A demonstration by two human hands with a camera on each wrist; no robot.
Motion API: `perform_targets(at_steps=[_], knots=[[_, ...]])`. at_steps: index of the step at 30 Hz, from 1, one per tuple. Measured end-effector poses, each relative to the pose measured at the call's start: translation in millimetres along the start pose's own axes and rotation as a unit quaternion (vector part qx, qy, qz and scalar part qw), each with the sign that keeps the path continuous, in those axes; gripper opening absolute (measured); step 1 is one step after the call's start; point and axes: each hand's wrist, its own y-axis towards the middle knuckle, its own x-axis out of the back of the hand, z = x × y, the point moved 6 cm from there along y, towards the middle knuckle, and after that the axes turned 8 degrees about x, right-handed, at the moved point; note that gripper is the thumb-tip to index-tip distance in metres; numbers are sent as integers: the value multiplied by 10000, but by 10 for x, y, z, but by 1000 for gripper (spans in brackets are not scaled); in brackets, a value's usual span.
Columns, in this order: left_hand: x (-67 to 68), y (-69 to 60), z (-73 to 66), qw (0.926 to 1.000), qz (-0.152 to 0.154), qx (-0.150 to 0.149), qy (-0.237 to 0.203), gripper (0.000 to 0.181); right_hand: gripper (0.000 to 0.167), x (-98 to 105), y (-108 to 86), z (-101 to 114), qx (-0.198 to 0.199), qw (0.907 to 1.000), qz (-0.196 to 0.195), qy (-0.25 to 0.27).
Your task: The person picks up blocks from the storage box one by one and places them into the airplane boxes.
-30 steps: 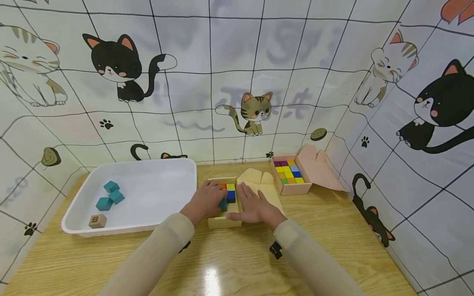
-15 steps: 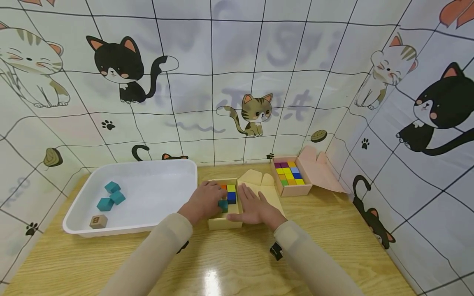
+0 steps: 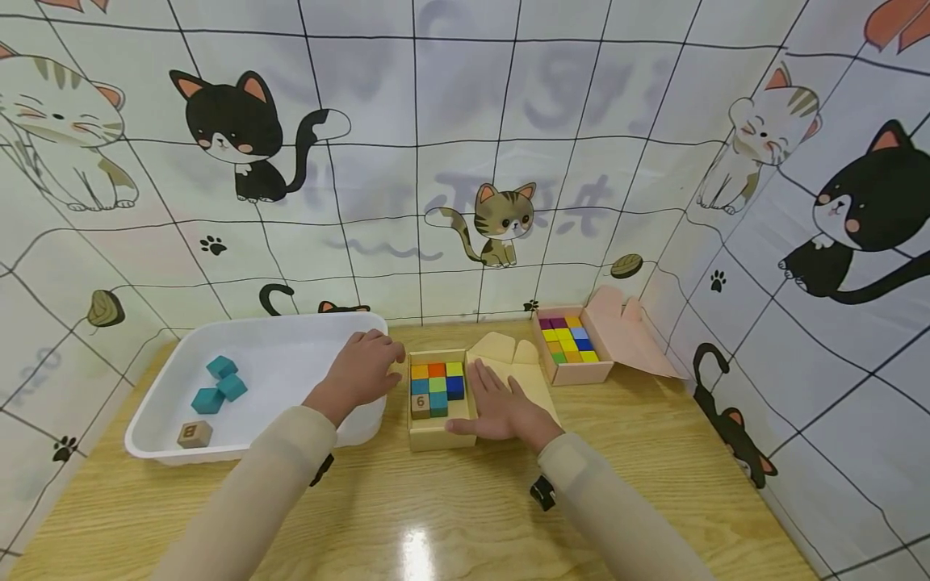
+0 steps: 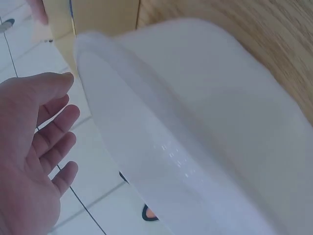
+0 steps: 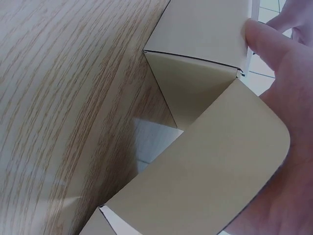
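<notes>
Over the right rim of the white tray [image 3: 291, 323], my left hand [image 3: 361, 373] hovers with loosely bent fingers and nothing in them; the left wrist view shows the same bare palm [image 4: 27, 156]. My right hand [image 3: 501, 403] lies flat, fingers straight, on the lid of the pale yellow box [image 3: 441, 439], its thumb by the box's edge. Inside that box sit coloured cubes in rows, among them a wooden cube [image 3: 421, 406] marked 6, a teal cube [image 3: 438, 404] and a dark blue cube [image 3: 454, 388]. The tray holds several teal cubes [image 3: 208, 400] and a wooden cube [image 3: 194, 434] with a letter.
A pink box [image 3: 581, 372] filled with coloured cubes stands at the back right, its lid [image 3: 634, 339] folded out. Cat-patterned sheeting [image 3: 378, 177] walls the wooden table [image 3: 450, 516] at the back and sides.
My left hand has let go in the yellow box and moved left to the tray's rim, uncovering the wooden and teal cubes there. The right hand has stayed put.
</notes>
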Motion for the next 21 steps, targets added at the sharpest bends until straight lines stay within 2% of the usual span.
perform_targets(at_steps=[6, 13, 21], knots=[[49, -104, 324, 9996, -153, 205, 103, 22, 109, -6, -3, 4, 66, 10000, 23, 14], [52, -245, 685, 9981, -16, 615, -43, 25, 112, -59, 40, -46, 82, 9999, 83, 23], [166, -394, 1069, 9942, 145, 1065, -69, 27, 113, -77, 74, -82, 83, 9999, 57, 25]])
